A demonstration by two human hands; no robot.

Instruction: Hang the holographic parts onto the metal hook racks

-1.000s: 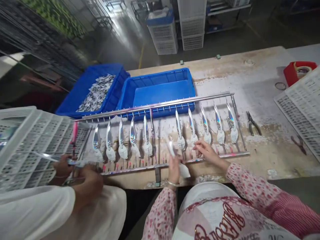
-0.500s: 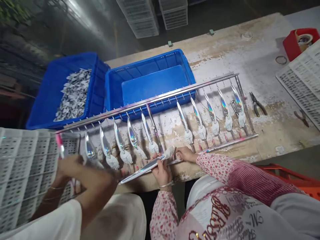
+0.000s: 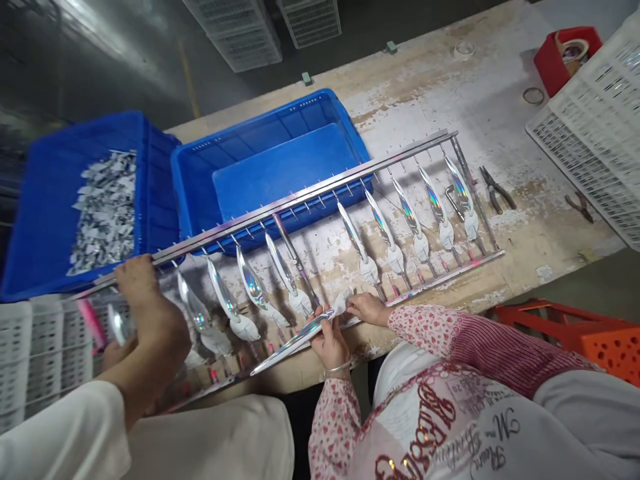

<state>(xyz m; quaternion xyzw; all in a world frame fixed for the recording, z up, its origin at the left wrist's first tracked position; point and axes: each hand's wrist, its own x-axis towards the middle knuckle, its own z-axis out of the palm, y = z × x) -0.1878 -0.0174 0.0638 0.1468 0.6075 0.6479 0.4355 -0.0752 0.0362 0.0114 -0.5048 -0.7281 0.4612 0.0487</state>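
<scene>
My left hand point(image 3: 331, 343) grips a long, pointed, silver iridescent piece point(image 3: 293, 347) whose right end is wrapped in white tape point(image 3: 343, 300). The fingers of my right hand point(image 3: 370, 308) are pinched at the tip of that white wrapping. Beneath both hands is the lower bar of a metal rack point(image 3: 300, 193) lined with small pegs. Similar silver pieces point(image 3: 385, 230) stand in a row along it, their lower ends wrapped in white. At the rack's left end, a co-worker's hand point(image 3: 137, 277) holds the upper bar.
A blue bin point(image 3: 197, 157) stands behind the rack, beside another blue bin point(image 3: 163, 160) with many small silver-white pieces. Pliers point(image 3: 495, 190), a red box point(image 3: 547, 70) with tape rolls and a white crate point(image 3: 590, 127) are right. An orange stool point(image 3: 575, 333) stands below.
The view has swung, so the table has shifted left. The co-worker's hand has moved up onto the upper bar. My hands remain on the same taped piece.
</scene>
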